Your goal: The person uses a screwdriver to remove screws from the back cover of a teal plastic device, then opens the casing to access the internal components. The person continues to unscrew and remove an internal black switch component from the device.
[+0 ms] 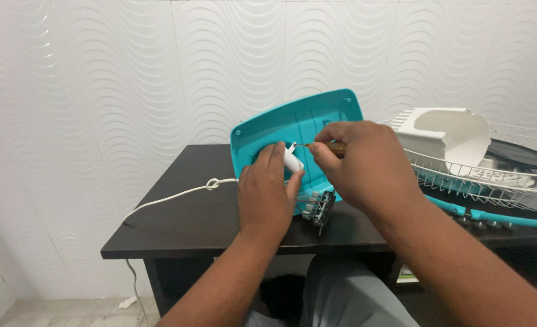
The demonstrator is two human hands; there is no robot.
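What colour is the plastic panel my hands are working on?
Turquoise panel, clearest in the head view.

A small green-and-white label [407, 274] sits under the table [177, 224]

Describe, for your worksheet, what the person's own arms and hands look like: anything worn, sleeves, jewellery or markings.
Both forearms are bare up to the lower frame edge: no sleeves, gloves or watch in view. The left hand and the right hand show no rings, bracelets or visible markings. Fingernails look short and unpainted. Grey fabric, apparently trousers, shows between the arms below the table's edge.
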